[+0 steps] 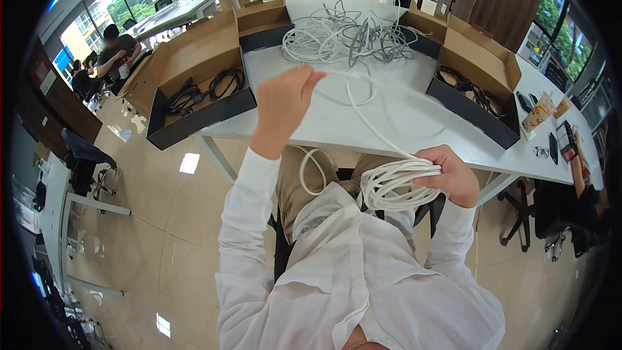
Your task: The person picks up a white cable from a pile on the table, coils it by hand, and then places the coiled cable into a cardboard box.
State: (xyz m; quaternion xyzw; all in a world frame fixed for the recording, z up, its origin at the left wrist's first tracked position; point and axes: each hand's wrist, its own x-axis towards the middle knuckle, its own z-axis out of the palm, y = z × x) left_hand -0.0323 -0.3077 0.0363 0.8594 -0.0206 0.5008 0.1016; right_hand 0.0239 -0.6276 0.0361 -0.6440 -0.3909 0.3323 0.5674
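Observation:
My right hand [450, 174] grips a coil of white cable [392, 186] above my lap, thumb and fingers wrapped over the loops. From the coil a single strand [372, 128] rises over the table edge toward the pile. Raised over the table's front left part, my left hand [287, 100] is closed, with a blurred length of white cable at its fingertips. A loop of cable [313, 172] hangs over my left thigh. Farther back lies a tangled pile of white and grey cables [350, 35] on the white table [291, 126].
An open box [201, 116] with black cables stands left on the table; another open box [473, 113] with black cables stands right. Beyond it are a cup [536, 116], glasses [541, 151] and a phone. A person [116, 55] sits at the far left; another person's arm shows at right.

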